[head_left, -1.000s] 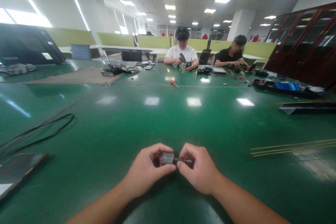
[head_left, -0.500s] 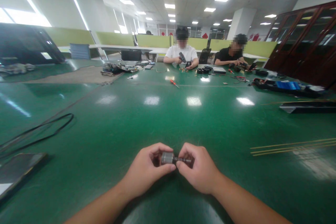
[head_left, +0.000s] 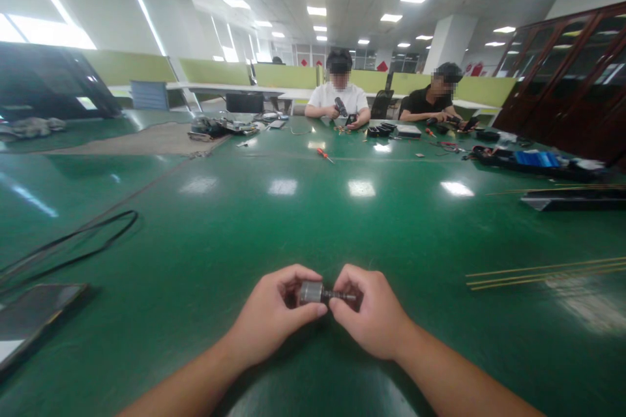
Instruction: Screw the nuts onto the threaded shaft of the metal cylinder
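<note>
A small grey metal motor rotor point(head_left: 312, 292) with a thin stepped shaft lies level between my hands, low in the middle of the view. Around its thick cylindrical end curl the fingers and thumb of my left hand point(head_left: 274, 305). The thumb and fingers of my right hand point(head_left: 368, 305) pinch the shaft on the right, and the shaft's tip shows in front of the curled fingers. Part of the rotor's left end is hidden by my left hand. Both hands are just over the green table point(head_left: 235, 228).
Thin brass-coloured rods point(head_left: 542, 275) lie to the right. On the left are a dark flat panel point(head_left: 42, 316) and a looped black cable point(head_left: 115, 234). An orange screwdriver point(head_left: 323, 155) rests farther off. Across the table sit two people, one holding a power drill point(head_left: 340, 106).
My hands stay almost in the same place. The rotor looks slightly turned or shifted in my fingers, with a little more of its shaft showing.
</note>
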A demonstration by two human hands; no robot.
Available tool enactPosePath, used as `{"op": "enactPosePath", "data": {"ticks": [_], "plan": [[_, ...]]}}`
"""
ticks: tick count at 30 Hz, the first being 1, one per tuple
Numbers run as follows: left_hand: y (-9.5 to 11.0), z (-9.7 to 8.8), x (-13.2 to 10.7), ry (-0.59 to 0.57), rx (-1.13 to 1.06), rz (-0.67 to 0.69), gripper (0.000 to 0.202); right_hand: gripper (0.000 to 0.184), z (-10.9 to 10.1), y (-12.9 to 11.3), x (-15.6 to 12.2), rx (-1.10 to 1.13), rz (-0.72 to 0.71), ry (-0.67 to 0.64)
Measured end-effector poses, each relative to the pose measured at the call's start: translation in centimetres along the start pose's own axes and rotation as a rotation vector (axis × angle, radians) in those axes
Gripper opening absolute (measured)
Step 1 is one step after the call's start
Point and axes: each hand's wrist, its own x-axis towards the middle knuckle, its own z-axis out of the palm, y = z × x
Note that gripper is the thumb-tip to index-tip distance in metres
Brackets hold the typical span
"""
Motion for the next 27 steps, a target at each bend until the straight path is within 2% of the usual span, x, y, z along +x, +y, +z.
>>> {"op": "enactPosePath", "data": {"ticks": [27], "plan": [[0.77, 0.13, 0.05, 0.075, -0.102, -0.010, 0.037, 0.010, -0.13, 0.05, 0.07, 0.047, -0.003, 0.027]]}}
